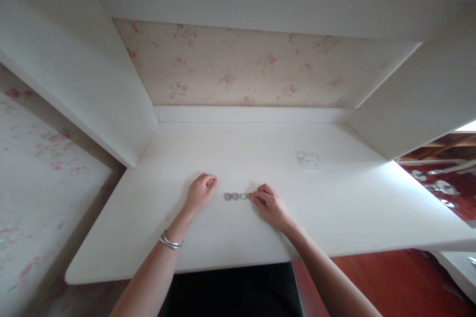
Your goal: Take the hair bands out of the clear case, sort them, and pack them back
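Note:
Several small round ring-like pieces [235,196] lie in a short row on the white desk, greyish, brownish and pale green from left to right. At the row's right end is a yellowish ring-like piece [250,195], partly covered by the fingertips of my right hand [270,206], which pinch it at the desk surface. My left hand [201,190] rests on the desk left of the row, apart from it. Its fingers are curled closed, and whatever may be inside them is hidden. Two silver bangles [171,241] circle the left wrist.
A clear plastic bag [308,160] lies on the white desk [238,148] beyond my right hand. Tall white side panels [412,89] and a shelf overhead frame the desk. A black seat [238,290] is below the front edge, and shiny metal items [442,187] appear at far right.

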`<state>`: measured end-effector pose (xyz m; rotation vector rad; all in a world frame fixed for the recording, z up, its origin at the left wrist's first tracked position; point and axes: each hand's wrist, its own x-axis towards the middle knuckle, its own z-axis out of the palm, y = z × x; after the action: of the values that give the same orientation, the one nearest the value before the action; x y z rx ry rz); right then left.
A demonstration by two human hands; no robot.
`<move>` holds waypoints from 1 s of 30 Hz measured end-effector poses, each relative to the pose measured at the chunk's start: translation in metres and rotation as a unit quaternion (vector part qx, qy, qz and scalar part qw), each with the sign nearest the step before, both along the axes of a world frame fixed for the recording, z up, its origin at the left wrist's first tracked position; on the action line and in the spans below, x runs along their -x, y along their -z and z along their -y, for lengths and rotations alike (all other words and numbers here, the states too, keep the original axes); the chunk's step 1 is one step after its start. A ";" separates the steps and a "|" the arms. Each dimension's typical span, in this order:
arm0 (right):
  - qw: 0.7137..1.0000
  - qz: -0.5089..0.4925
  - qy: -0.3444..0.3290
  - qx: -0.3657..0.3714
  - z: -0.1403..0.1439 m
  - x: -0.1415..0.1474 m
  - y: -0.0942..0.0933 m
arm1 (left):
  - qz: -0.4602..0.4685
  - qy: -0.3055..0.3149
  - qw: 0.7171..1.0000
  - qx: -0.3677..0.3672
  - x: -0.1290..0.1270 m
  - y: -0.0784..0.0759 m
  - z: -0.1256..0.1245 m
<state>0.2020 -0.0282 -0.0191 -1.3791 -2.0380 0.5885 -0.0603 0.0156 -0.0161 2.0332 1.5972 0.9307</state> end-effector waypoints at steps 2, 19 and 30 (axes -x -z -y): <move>1.000 -0.017 0.003 0.007 0.001 0.001 -0.002 | 0.000 -0.001 1.000 0.001 0.000 0.000 0.000; 0.924 0.163 0.340 -0.061 -0.082 -0.134 -0.017 | 0.005 -0.006 1.000 0.015 -0.002 0.000 -0.002; 0.889 0.271 0.354 0.105 -0.112 -0.172 -0.029 | 0.043 -0.043 0.998 0.010 0.002 0.001 -0.008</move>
<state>0.3740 0.0834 0.0098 -2.4639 -1.6635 0.0898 -0.0625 0.0234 -0.0172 1.8965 1.6527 1.0142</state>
